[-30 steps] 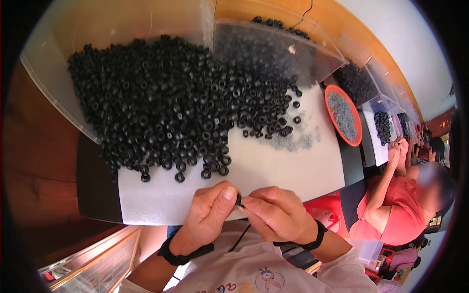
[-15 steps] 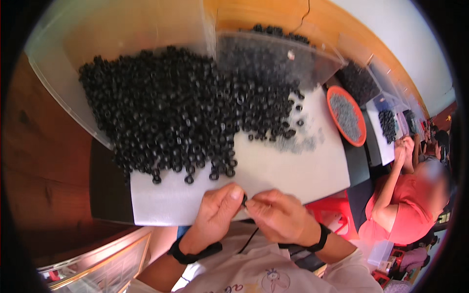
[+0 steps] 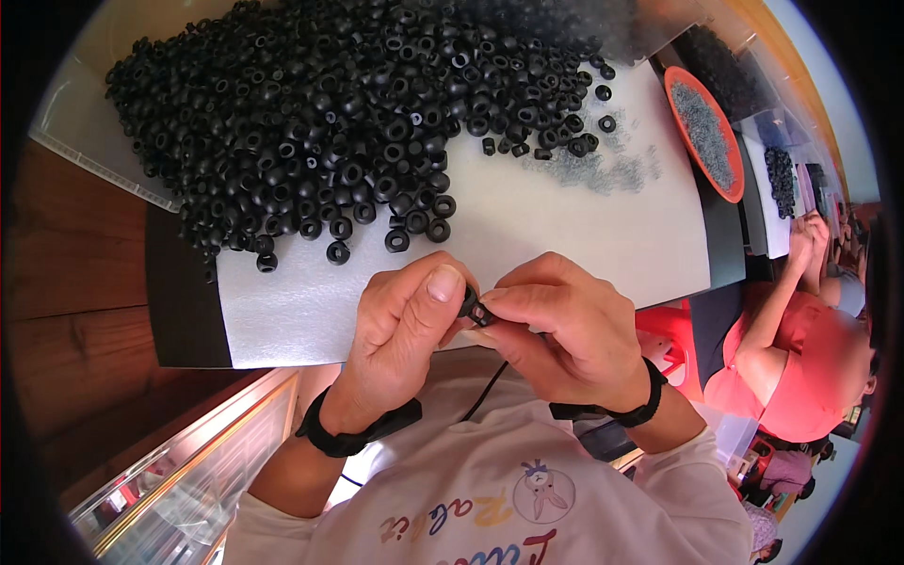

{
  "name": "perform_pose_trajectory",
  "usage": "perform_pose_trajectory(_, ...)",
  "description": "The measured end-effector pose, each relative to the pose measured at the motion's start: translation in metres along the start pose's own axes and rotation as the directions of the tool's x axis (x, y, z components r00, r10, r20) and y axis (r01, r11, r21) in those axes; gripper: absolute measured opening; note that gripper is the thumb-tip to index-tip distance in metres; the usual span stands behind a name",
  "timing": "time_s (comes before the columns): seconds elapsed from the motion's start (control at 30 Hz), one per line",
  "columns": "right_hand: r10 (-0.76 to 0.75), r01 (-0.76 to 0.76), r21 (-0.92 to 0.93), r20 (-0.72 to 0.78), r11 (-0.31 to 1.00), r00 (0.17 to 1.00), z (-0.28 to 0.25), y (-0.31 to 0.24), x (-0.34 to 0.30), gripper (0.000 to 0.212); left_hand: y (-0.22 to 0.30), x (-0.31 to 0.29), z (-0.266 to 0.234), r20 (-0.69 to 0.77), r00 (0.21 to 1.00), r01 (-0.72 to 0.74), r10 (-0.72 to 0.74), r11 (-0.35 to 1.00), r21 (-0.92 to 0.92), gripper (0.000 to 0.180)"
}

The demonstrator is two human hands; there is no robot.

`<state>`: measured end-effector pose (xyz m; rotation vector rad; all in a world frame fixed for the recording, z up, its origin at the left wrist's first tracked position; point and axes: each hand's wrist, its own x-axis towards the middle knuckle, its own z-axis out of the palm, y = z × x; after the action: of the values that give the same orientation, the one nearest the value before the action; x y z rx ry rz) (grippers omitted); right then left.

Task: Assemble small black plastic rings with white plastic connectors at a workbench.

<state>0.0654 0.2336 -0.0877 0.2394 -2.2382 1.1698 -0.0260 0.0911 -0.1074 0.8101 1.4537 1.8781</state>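
Low over the front edge of the white work surface (image 3: 584, 245), my two hands meet fingertip to fingertip. My left hand (image 3: 400, 325) is closed, its thumb and fingers around a black ring-shaped piece (image 3: 468, 299). Against that piece, my right hand (image 3: 574, 325) pinches a small dark part (image 3: 481, 314) with a shiny spot between thumb and forefinger. Whether the two are joined, I cannot tell. Just beyond my hands spreads a large heap of black, rounded, hollow pieces (image 3: 311, 160), with several strays along its near edge.
Small grey, translucent bits (image 3: 598, 169) lie scattered right of the heap. An orange bowl (image 3: 737, 179) of similar bits stands farther right. A clear plastic bin (image 3: 75, 132) backs the heap. At the right sits another person in a red top (image 3: 796, 377), beside a red stool (image 3: 670, 344).
The view has tipped downward, so heap and hands appear higher and larger. My hands stay together, and the dark part between my fingertips now shows more plainly.
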Motion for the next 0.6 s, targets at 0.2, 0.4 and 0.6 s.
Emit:
perform_pose_trajectory(0.2, -0.113, 0.113, -0.041, 0.005, 0.993, 0.994, -0.0009, 0.0059, -0.0018, 0.027, -0.0021, 0.0, -0.0002, 0.003, 1.0, -0.025, 0.025, 0.999, 0.044, 0.043)
perform_pose_trajectory(0.4, -0.153, 0.152, -0.132, 0.009, 0.979, 0.988, -0.0006, 0.0101, -0.0068, 0.023, 0.002, 0.0, 0.002, -0.054, 0.998, 0.03, -0.023, 0.991, 0.129, 0.046)
perform_pose_trajectory(0.6, -0.088, 0.093, -0.168, 0.037, 0.981, 0.995, -0.0036, 0.002, -0.0077, 0.034, 0.0003, -0.0014, 0.0005, -0.027, 1.0, 0.001, 0.002, 0.995, 0.095, 0.043)
